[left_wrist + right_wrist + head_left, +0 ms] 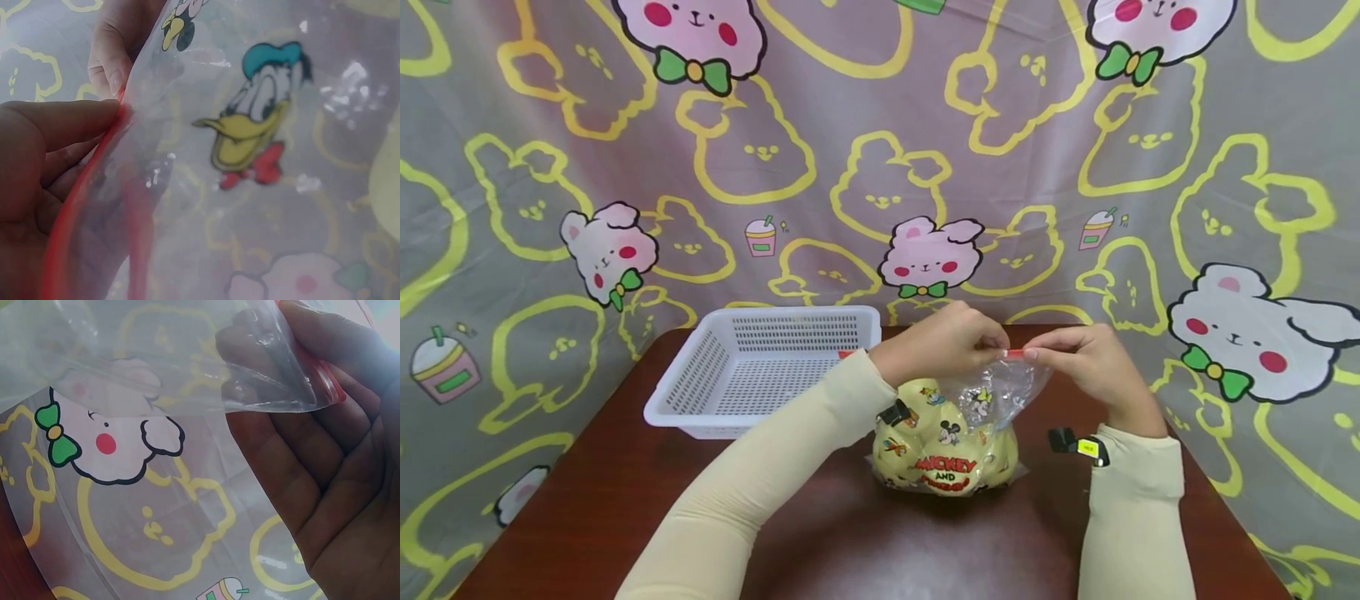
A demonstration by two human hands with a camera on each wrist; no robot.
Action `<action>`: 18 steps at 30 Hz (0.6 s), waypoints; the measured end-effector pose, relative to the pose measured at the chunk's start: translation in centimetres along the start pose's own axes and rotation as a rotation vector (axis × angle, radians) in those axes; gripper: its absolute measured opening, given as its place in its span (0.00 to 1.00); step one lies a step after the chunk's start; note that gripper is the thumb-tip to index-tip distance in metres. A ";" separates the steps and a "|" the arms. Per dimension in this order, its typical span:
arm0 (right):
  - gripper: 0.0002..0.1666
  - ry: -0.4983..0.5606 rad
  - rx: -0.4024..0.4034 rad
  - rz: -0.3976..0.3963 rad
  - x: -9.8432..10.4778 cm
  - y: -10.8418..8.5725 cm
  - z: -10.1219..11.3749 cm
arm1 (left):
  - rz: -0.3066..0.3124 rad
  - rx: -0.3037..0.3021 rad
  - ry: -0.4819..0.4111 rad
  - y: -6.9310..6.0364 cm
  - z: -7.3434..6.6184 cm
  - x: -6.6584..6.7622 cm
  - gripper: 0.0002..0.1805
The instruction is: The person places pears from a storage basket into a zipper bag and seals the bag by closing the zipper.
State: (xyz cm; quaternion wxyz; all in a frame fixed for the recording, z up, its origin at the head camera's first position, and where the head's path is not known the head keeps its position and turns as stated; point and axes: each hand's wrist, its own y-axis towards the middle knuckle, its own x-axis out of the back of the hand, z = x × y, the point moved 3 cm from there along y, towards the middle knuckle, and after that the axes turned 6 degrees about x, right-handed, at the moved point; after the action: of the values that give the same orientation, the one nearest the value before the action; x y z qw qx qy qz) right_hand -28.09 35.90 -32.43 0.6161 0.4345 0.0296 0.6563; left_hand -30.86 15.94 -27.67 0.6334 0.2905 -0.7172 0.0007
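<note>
A clear zip bag (945, 454) with cartoon prints stands on the table, bulging with pale yellow contents. Its top is pulled upward along a red zip strip (59, 250). My left hand (942, 342) pinches the strip near its middle, thumb on the near side in the left wrist view. Just to the right, my right hand (1093, 362) pinches the strip's right end between thumb and fingers. The bag's clear corner (269, 394) lies over the right fingers in the right wrist view. Toward the bottom of the left wrist view, the two red edges stand apart.
A white perforated plastic basket (760, 425) stands at the back left of the dark red-brown table (625, 500). Behind the table hangs a grey cloth (820, 108) printed with cartoon animals. The left forearm crosses in front of the basket.
</note>
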 end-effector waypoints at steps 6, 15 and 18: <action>0.07 -0.005 0.012 -0.002 0.1 -0.1 0.1 | -0.022 -0.019 -0.017 -0.4 0.2 0.1 0.06; 0.07 0.029 0.014 -0.001 -0.2 -0.2 -0.1 | -0.032 -0.028 0.026 -1.1 0.4 0.3 0.06; 0.07 0.030 0.009 -0.011 -0.2 -0.3 -0.2 | -0.028 -0.028 0.030 -1.2 0.3 0.4 0.06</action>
State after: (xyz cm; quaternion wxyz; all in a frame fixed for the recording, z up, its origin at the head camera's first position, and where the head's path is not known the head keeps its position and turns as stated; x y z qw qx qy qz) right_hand -27.95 35.91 -32.84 0.6172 0.4275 0.0442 0.6591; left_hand -30.66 14.60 -27.81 0.6480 0.2915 -0.7036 -0.0139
